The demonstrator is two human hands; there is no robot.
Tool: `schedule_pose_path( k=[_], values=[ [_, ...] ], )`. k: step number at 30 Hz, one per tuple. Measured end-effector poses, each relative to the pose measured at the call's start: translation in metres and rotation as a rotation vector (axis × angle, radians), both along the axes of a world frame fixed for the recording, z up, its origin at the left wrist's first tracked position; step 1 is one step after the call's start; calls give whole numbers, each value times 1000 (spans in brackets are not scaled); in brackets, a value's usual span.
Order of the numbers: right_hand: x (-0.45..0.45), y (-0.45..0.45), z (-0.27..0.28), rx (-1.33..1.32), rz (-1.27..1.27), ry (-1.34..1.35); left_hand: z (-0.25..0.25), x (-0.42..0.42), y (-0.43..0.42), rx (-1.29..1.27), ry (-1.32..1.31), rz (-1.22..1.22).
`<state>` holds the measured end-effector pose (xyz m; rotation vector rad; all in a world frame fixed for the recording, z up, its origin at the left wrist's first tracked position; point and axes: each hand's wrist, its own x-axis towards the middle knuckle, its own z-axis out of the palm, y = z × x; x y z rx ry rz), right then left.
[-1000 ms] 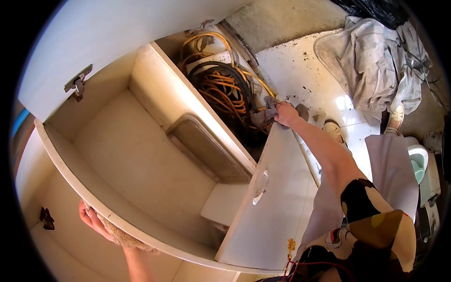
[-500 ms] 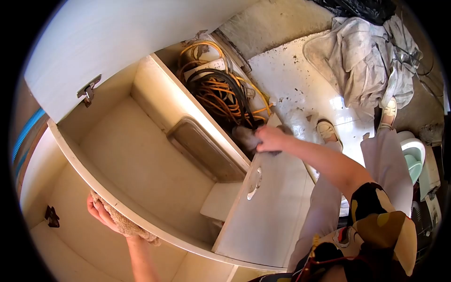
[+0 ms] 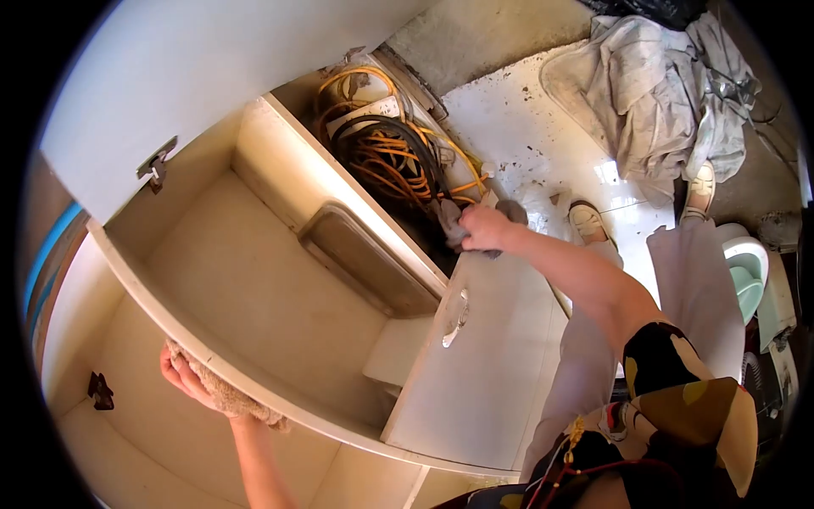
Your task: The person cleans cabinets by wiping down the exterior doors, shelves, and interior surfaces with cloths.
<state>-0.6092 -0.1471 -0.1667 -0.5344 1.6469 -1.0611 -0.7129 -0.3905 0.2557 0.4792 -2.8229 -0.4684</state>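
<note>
A brown towel [image 3: 229,392] is in my left hand [image 3: 188,380], pressed against the curved edge board [image 3: 182,332] of the cabinet; part of my fingers is hidden behind the board. My right hand [image 3: 486,229] grips a bunched grey rag [image 3: 451,224] at the top edge of the white cabinet door [image 3: 487,348]. Part of this rag sticks out past the far side of my wrist. Just beyond the rag, tangled orange cables [image 3: 386,161] and a thick black cable [image 3: 428,161] lie in the narrow cabinet compartment.
A metal tray [image 3: 369,259] leans against the divider inside the wide compartment. Another white door [image 3: 212,68] with a metal hinge stands open at the upper left. Dirty grey cloth [image 3: 644,93] lies on the debris-strewn floor by my shoes. A green basin [image 3: 748,284] is at the right.
My right hand has shifted slightly with the grey rag, and more of the rag shows behind my wrist. My left hand stays on the brown towel at the edge board. The view has tilted slightly.
</note>
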Motion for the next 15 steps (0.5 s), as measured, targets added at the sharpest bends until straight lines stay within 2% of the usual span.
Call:
schedule_pose_path(
  k=[2,6,8,9,10,12,13,15],
  values=[
    [9,-1,18,-152,-71,76,-5,-9,25,256,84,166],
    [12,5,49,-266,-134,85,-5,-11,20,249,91,176],
    [7,16,54,-184,-207,-147,-7,-11,20,68,58,50],
    [10,26,50,-175,-356,-279,-8,-9,17,56,59,25],
    [14,38,52,-190,-579,-783,-8,-13,27,187,102,133],
    [13,67,60,-269,-825,-1292,-11,-11,19,240,127,153],
    [14,81,72,-247,-824,-1285,-12,-11,17,278,145,144],
    [19,106,94,-333,-1044,-1689,-15,-13,19,288,167,154]
  ],
)
